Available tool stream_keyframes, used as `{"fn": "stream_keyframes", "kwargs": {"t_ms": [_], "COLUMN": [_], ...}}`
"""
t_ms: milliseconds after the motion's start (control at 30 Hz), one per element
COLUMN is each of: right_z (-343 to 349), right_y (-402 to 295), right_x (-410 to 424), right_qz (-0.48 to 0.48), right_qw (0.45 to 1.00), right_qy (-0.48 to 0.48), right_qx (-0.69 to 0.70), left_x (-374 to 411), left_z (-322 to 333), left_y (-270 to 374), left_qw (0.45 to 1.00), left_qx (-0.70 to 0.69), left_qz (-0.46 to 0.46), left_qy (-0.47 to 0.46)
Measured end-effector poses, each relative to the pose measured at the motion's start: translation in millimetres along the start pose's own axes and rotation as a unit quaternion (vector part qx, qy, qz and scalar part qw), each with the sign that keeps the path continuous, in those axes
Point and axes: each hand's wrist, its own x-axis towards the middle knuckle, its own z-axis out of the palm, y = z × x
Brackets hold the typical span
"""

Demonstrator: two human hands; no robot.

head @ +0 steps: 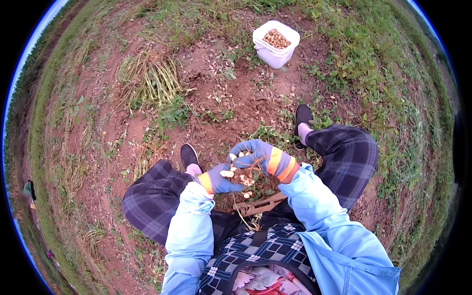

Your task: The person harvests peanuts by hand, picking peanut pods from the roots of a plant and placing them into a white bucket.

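Both hands wear blue-grey work gloves with orange and yellow cuffs and meet between the knees. My left hand (pixel 223 180) is closed around a cluster of peanut pods (pixel 243 177) with soil and roots on it. My right hand (pixel 254 156) curls over the top of the same cluster, with pale pods and thin roots showing between its fingers. A stem hangs from the cluster towards the lap. Ahead, a white plastic bucket (pixel 274 58) holds many peanut pods (pixel 276 39).
A heap of pulled peanut plants (pixel 153 79) lies on the reddish soil ahead on the left. Green weeds (pixel 350 62) grow to the right of the bucket. A brown slatted piece (pixel 258 206) is under the hands, by the lap. At the far left edge is a small, blurred figure, perhaps a person.
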Motion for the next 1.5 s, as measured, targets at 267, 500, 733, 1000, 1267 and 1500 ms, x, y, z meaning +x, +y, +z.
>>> {"fn": "stream_keyframes", "kwargs": {"t_ms": [267,500,733,1000,1267,1500], "right_z": [9,13,1,-29,-25,-114], "right_y": [1,2,12,35,9,61], "right_x": [3,11,24,36,24,50], "right_qz": [-0.056,-0.092,-0.121,-0.084,-0.101,0.051], "right_qw": [0.992,0.950,0.916,0.920,0.916,0.783], "right_qy": [0.116,0.206,0.282,0.376,0.363,0.393], "right_qx": [0.009,0.217,0.259,-0.067,0.138,0.479], "left_x": [0,15,33,38,36,29], "left_z": [4,12,23,23,26,16], "left_y": [9,5,3,-10,-5,-7], "left_qw": [0.985,0.961,0.946,0.949,0.946,0.925], "left_qx": [-0.149,-0.203,-0.153,-0.099,-0.160,-0.174], "left_qz": [0.018,0.033,0.034,-0.006,0.016,0.040], "left_qy": [0.080,0.186,0.283,0.300,0.282,0.334]}}
